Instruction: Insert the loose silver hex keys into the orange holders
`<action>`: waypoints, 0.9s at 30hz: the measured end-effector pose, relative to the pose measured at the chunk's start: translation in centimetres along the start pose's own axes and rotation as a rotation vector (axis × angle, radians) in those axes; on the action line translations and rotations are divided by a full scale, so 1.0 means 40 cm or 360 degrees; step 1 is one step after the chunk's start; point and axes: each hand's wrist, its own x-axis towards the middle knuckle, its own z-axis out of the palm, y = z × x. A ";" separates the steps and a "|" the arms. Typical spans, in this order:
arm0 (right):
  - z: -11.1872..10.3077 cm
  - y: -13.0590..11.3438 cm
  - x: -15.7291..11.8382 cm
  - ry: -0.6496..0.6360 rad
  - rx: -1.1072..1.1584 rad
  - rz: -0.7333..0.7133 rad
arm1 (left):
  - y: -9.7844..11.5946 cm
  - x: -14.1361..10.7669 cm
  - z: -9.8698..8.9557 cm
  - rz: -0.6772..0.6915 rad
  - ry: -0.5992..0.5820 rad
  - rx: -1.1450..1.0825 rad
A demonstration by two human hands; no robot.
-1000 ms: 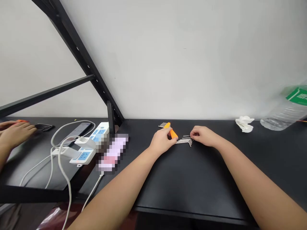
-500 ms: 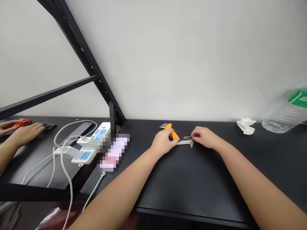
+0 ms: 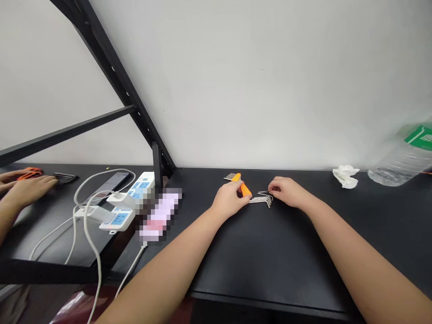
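My left hand (image 3: 228, 199) grips an orange hex key holder (image 3: 246, 190) just above the black table. Short ends of several silver hex keys (image 3: 231, 177) stick out past the holder's far left side. On its right side, several bent hex keys (image 3: 265, 200) fan out toward my right hand (image 3: 286, 191). That hand is closed in a pinch, with a thin hex key (image 3: 262, 193) at its fingertips. The fingers partly hide the key's bent end, and the left hand covers part of the holder.
A crumpled tissue (image 3: 345, 176) and a clear bottle (image 3: 396, 164) stand to the right. At left are a blurred-out phone (image 3: 161, 216), a power strip (image 3: 125, 216) with white cables, and a black metal frame (image 3: 157, 164). Beyond it, another person's hands (image 3: 35, 189) hold an orange item.
My hands, the holder and the hex keys stay nearly where they were. The other person's hand at the far left has shifted slightly left.
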 end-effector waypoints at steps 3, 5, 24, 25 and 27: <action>-0.003 -0.002 0.002 -0.0015 -0.0034 -0.0011 | -0.002 0.000 0.002 -0.0005 -0.0003 0.0004; -0.004 -0.002 0.005 -0.0045 -0.0066 -0.0015 | -0.003 0.000 0.003 0.0006 -0.0001 0.0004; -0.023 0.033 0.002 0.0091 -0.0051 0.0075 | -0.002 -0.002 -0.003 0.0017 0.0008 -0.0015; -0.019 0.036 0.004 0.0076 -0.0069 0.0058 | -0.002 -0.003 -0.003 0.0014 0.0005 -0.0018; -0.013 0.041 0.006 0.0049 -0.0101 0.0042 | -0.001 -0.002 -0.003 0.0010 -0.0007 -0.0025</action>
